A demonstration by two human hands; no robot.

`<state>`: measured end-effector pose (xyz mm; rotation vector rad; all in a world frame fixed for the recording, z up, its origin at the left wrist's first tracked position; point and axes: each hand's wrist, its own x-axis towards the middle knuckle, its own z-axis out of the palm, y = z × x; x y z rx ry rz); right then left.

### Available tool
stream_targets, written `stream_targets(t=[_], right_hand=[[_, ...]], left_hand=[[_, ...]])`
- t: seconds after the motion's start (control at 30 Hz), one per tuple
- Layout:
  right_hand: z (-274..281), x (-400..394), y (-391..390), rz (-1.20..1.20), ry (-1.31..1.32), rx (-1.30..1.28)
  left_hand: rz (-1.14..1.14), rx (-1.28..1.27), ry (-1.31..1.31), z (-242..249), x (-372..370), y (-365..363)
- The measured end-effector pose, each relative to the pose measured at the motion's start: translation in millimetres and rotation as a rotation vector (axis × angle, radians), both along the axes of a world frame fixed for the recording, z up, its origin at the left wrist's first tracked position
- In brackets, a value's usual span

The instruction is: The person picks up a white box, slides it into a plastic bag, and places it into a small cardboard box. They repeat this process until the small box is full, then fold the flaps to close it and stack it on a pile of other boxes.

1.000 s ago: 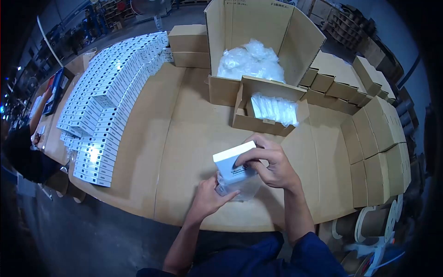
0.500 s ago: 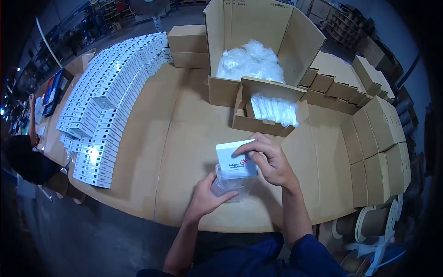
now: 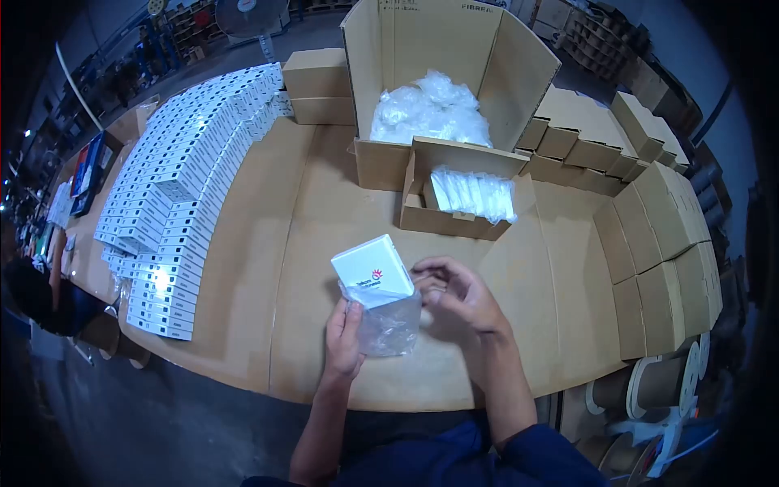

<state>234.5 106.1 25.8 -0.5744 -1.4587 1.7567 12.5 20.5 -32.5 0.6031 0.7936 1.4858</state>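
My left hand (image 3: 346,337) is closed around a clear plastic bag (image 3: 389,329) with a small white box (image 3: 373,266) partly inside it. The box's upper half sticks out of the bag, tilted, with a red logo and dark print on its face. Just right of the box, my right hand (image 3: 458,294) holds nothing; its fingers are loosely curled and apart. Beyond both hands stands an open cardboard box (image 3: 454,223) holding a row of bagged white items (image 3: 473,193).
Many stacked white boxes (image 3: 182,174) fill the left side. A tall open carton (image 3: 454,40) at the back holds crumpled plastic bags (image 3: 430,114). Brown cartons (image 3: 657,268) line the right side, with cable spools (image 3: 649,390) below. Another person (image 3: 40,296) is at far left.
My right hand has let go of the white box and moved slightly down. The box and bag have shifted left in my left hand, and the box is now tilted.
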Motion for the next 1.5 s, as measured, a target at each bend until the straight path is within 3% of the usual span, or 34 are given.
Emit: stream_targets(t=[0.03, 0.17, 0.27, 0.37, 0.47, 0.57, 0.77, 0.9, 1.3, 1.5], right_hand=[[-4.7, -9.2, -8.0, -0.072, 0.055, 0.001], [-4.4, -23.7, -22.5, -0.317, -0.410, 0.049], [-15.2, -21.6, -18.6, -0.348, -0.248, 0.225], [0.3, -25.6, -19.5, -0.365, -0.089, 0.252], [7.0, -24.4, -23.1, -0.287, -0.053, 0.149], [4.4, -19.9, -23.4, -0.258, -0.155, 0.143], [-4.2, -13.6, -24.3, -0.225, -0.122, 0.080], [-9.3, -8.2, -20.4, -0.236, -0.033, 0.122], [-13.0, -5.7, -27.2, -0.232, -0.086, -0.084], [-17.4, -11.6, -31.6, -0.279, -0.056, -0.132]], left_hand=[[0.017, 0.004, 0.000, 3.2, 0.4, 0.5], [0.112, 0.040, 0.142, 4.7, 0.4, 1.8], [0.144, 0.073, 0.244, 13.7, 0.3, 1.6], [0.109, 0.126, 0.351, 11.2, -3.3, 2.5], [0.064, 0.134, 0.296, 9.0, -7.8, 1.9], [0.074, 0.124, 0.192, 4.4, -8.6, 1.4], [0.020, 0.041, -0.064, 3.1, -19.4, -0.9], [0.134, 0.166, 0.052, 2.4, -23.0, 1.1], [0.117, 0.056, 0.293, 1.8, -21.2, -0.1], [0.078, 0.117, 0.159, 10.1, -27.8, -6.1]])
